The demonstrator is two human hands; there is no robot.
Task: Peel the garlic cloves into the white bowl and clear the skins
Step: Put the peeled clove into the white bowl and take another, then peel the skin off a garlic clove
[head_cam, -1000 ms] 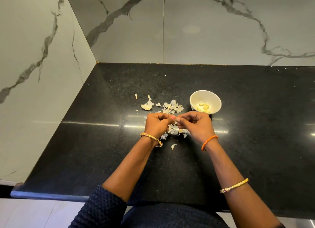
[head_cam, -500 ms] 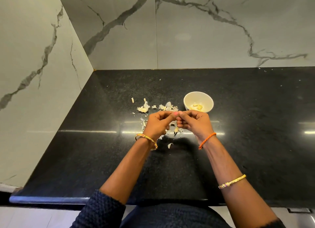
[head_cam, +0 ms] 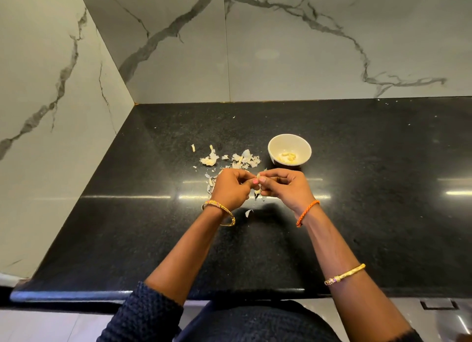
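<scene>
While hands [head_cam: 258, 188] pinch garlic [head_cam: 258, 176], counter [head_cam: 383, 201] spreads rightward.

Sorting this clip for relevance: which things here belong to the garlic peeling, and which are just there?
Part of the job:
left hand and right hand, pinching a garlic clove
white bowl with peeled cloves
loose skins

Just there:
black counter
marble wall
bangles

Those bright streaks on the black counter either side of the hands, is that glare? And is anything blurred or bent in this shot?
Head view: yes, ceiling-light glare streaks run across the polished counter behind the left hand and right hand; the hands cast a dark shadow toward the viewer; wide-angle bending bows the wall edges; the garlic clove between the fingertips is too small to resolve; the white bowl looks sharp.
</scene>
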